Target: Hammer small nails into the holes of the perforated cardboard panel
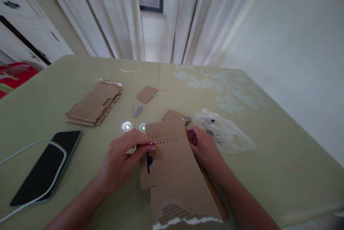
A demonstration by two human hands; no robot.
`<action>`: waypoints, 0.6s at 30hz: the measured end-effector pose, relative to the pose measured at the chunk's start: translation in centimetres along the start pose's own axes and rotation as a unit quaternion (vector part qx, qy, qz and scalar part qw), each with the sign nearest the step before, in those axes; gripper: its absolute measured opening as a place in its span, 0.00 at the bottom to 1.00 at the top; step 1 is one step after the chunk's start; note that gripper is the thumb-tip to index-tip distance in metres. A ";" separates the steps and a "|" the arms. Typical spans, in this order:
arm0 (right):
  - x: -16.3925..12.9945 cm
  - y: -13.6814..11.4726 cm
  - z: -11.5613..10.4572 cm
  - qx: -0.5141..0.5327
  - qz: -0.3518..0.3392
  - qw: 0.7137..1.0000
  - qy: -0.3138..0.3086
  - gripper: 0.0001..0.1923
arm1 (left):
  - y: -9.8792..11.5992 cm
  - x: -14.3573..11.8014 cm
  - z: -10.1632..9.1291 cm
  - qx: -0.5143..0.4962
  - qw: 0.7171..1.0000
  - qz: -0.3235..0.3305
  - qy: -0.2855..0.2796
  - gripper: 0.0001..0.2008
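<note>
A brown cardboard piece [172,162] with rows of punched holes near its far end lies on the green table [258,158] in front of me. My left hand [123,158] pinches its left edge with fingertips beside the holes; a blue pen-like object [148,162] shows just under that hand. My right hand [204,147] grips the piece's right edge, next to a small metal-tipped tool [187,119] lying at the cardboard's far corner. The near end of the cardboard is torn.
A stack of punched cardboard pieces [94,104] lies at the far left, a small cardboard square [147,94] and loose nails [137,111] beyond. A phone [45,167] with a white cable sits at the left. A clear plastic bag [223,131] lies at the right.
</note>
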State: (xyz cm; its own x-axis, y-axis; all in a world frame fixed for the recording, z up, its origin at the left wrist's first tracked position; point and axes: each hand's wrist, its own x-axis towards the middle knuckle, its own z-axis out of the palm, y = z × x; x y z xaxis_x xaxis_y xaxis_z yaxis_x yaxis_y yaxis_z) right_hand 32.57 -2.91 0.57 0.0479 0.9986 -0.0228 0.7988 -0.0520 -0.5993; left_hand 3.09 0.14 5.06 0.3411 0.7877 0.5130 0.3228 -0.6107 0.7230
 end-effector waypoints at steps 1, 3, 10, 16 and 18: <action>0.0 0.0 0.0 0.000 -0.001 1.000 0.001 0.06 | 0.0 0.0 0.0 0.001 1.000 0.004 -0.001 0.07; -0.1 0.0 0.1 -0.001 -0.001 1.000 0.003 0.06 | -0.1 0.0 0.0 0.002 1.000 0.014 -0.001 0.06; 0.1 0.0 -0.7 0.033 -0.001 0.999 0.010 0.08 | 0.0 -0.1 0.4 -0.010 1.000 0.025 0.012 0.05; 0.3 -0.9 -4.6 0.108 0.002 0.994 0.005 0.15 | 0.1 -0.2 0.9 -0.025 0.999 0.028 0.027 0.07; -0.1 -2.2 -6.4 0.120 -0.015 0.993 0.000 0.15 | 0.1 -0.2 1.0 -0.031 0.999 0.032 0.026 0.06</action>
State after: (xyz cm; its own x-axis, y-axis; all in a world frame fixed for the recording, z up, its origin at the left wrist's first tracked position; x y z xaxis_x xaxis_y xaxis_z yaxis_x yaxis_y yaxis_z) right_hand 34.69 -2.95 6.99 0.0254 0.9997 -0.0020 0.6339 -0.0176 -0.7732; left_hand 3.91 -0.12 4.58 0.3117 0.7518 0.5811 0.2466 -0.6546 0.7146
